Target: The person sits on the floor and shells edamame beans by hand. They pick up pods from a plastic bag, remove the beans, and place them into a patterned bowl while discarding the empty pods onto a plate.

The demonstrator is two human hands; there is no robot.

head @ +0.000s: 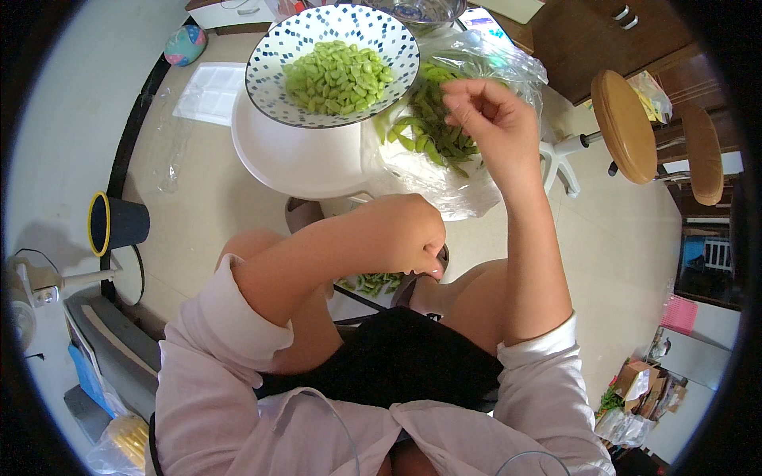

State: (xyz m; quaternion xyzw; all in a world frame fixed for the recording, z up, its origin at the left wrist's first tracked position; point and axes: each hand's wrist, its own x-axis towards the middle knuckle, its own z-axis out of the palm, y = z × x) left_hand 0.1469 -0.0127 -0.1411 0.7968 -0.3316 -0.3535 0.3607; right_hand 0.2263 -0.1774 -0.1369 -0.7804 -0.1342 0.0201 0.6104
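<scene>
My right hand (494, 113) is above a heap of green edamame pods (431, 128) lying on a clear plastic bag (452, 193). Its fingers are bent and slightly apart, with nothing visible between them. Curled and lower down, my left hand (417, 238) is over the floor between my legs; whether it holds something is hidden. Below it, green pods or shells (378, 284) show in part. A white bowl with a blue-grey square pattern (262, 77) contains shelled green beans (336, 80). Bowl and bag rest on a white round-edged table (297, 160).
A metal bowl (417, 12) and a lit phone (485, 24) are at the table's far side. Left on the floor are a white tray (211, 92), a dark bin with yellow rim (122, 223) and a ball (186, 45). A tan-seated stool (622, 128) stands at right.
</scene>
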